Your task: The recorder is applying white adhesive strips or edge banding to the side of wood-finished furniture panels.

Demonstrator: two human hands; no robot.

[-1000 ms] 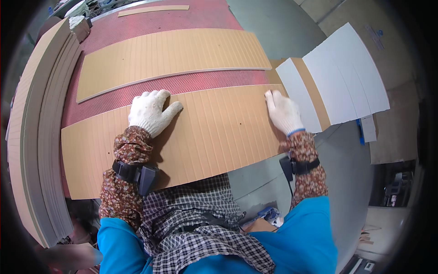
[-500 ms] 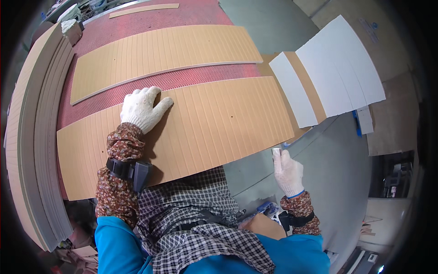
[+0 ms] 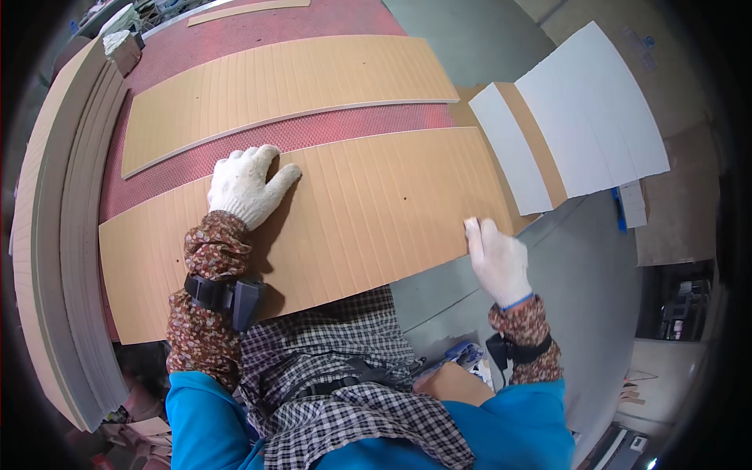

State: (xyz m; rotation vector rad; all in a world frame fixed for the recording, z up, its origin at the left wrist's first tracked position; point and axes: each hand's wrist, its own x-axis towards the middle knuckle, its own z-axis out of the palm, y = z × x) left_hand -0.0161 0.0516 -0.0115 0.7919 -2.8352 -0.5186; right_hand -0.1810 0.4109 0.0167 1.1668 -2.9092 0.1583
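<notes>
A tan board with evenly spaced grooves (image 3: 352, 211) lies across the table in front of me, a small dark hole near its middle. My left hand (image 3: 247, 186), in a white knit glove, rests on the board's far edge with the thumb spread from the fingers. At the board's right end, over its near corner, is my right hand (image 3: 499, 258), gloved too. Its fingers are closed in a pinch; what they hold, if anything, is too small to make out. Beyond lies a second grooved board (image 3: 290, 78), separated from the near one by a strip of red table.
Several boards stand on edge in a stack (image 3: 66, 235) at the left. White panels with a tan band (image 3: 591, 117) jut out past the table's right end. A narrow tan strip (image 3: 247, 12) lies at the back of the red mesh-patterned tabletop (image 3: 337, 127). Grey floor (image 3: 572, 313) shows at right.
My right hand has moved up and forward from beside the board's near edge to over its right corner, still pinched. My left hand stays in place on the board.
</notes>
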